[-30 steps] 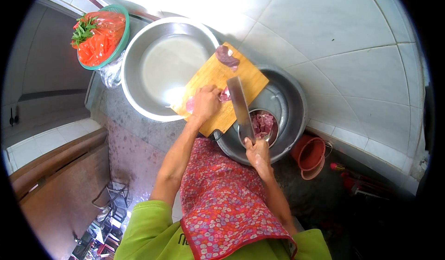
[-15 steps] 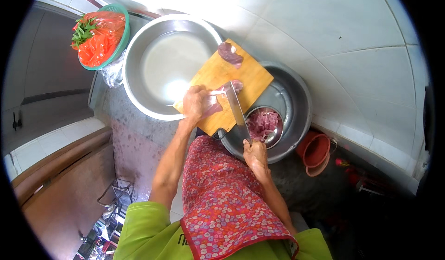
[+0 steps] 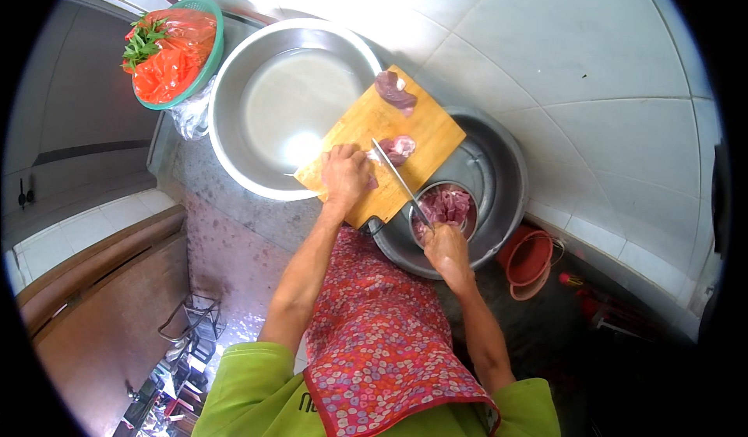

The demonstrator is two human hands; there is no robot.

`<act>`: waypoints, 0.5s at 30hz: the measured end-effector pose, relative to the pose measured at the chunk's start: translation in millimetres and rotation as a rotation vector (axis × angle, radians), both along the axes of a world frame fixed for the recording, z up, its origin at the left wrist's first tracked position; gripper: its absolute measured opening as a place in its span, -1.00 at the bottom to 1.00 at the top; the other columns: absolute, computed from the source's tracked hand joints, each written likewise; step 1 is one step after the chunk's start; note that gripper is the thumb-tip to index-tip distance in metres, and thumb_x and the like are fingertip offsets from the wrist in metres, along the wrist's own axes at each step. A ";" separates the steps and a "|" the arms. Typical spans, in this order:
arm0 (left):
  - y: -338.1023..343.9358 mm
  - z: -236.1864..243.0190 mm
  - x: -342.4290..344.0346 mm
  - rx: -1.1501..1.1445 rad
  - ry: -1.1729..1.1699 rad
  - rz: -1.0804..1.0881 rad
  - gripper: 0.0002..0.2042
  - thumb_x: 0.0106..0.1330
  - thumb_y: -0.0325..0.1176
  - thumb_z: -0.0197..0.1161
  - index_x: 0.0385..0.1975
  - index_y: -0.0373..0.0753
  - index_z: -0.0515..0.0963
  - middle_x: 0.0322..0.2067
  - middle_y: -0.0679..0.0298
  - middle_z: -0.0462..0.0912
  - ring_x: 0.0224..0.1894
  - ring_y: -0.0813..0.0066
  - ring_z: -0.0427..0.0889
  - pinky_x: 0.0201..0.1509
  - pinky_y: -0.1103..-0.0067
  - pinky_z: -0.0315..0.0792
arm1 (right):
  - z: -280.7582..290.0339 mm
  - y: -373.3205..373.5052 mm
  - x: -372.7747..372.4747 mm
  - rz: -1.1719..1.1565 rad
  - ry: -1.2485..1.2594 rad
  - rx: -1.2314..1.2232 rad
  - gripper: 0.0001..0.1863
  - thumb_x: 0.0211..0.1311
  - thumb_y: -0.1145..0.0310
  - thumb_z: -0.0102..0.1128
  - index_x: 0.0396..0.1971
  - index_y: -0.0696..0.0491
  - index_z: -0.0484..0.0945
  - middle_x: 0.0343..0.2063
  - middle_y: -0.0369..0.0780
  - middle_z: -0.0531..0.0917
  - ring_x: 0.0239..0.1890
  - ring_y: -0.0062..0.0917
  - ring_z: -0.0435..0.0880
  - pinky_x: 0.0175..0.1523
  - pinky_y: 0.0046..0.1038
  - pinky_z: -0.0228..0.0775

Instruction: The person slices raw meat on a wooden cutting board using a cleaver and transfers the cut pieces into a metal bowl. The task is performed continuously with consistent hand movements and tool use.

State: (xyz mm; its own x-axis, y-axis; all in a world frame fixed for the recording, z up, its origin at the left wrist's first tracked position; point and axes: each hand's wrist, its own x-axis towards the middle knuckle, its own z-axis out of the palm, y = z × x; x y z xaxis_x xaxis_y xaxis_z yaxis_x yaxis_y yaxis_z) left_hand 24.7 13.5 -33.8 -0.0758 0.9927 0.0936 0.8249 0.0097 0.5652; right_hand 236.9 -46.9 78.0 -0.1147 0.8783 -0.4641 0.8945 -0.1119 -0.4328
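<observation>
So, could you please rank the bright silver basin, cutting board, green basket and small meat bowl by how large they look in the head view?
Largest to smallest:
1. bright silver basin
2. cutting board
3. green basket
4. small meat bowl

Left hand [image 3: 345, 174] and right hand [image 3: 446, 248]: bare, as are both forearms [image 3: 305, 273]. Up arm from left hand: short sleeve [image 3: 253, 363], lime green, seam line near hem. Up arm from right hand: matching sleeve [image 3: 527, 406]. Nearer trunk than both hands, between forearms: red apron [image 3: 382, 328], densely printed with small rounded flowers in white, pink and purple; edging [image 3: 316, 403] plain red. Under apron, farther back from left hand: lime-green shirt [image 3: 269, 410], small dark marking [image 3: 307, 403] beside edging.
</observation>
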 end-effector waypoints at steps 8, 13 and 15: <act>2.2 4.6 10.3 0.096 -0.138 0.026 -0.84 -0.11 -0.47 0.22 -0.46 -0.24 0.57 -0.38 0.26 0.52 -0.25 0.29 0.45 -0.13 0.41 0.22 | -2.1 -5.5 -6.5 -0.033 -0.031 -0.136 -0.73 0.15 0.33 0.04 -0.48 0.27 0.55 -0.50 0.14 0.56 -0.38 0.07 0.55 -0.22 -0.06 0.36; 4.1 -5.4 11.6 0.072 -0.151 0.024 -0.86 -0.14 -0.51 0.21 -0.51 -0.27 0.56 -0.41 0.23 0.52 -0.26 0.24 0.45 -0.16 0.40 0.28 | -13.5 -9.3 -10.2 -0.060 -0.052 -0.159 -0.79 0.08 0.39 0.09 -0.59 0.24 0.55 -0.53 0.12 0.58 -0.40 0.03 0.59 -0.30 -0.11 0.41; 4.6 -6.4 13.8 0.081 -0.149 0.018 -0.88 -0.14 -0.51 0.20 -0.54 -0.28 0.56 -0.42 0.21 0.51 -0.27 0.21 0.45 -0.18 0.38 0.31 | -21.3 4.2 -26.1 -0.043 -0.001 -0.175 -0.78 0.08 0.41 0.06 -0.56 0.28 0.54 -0.53 0.14 0.56 -0.38 0.05 0.57 -0.28 -0.08 0.38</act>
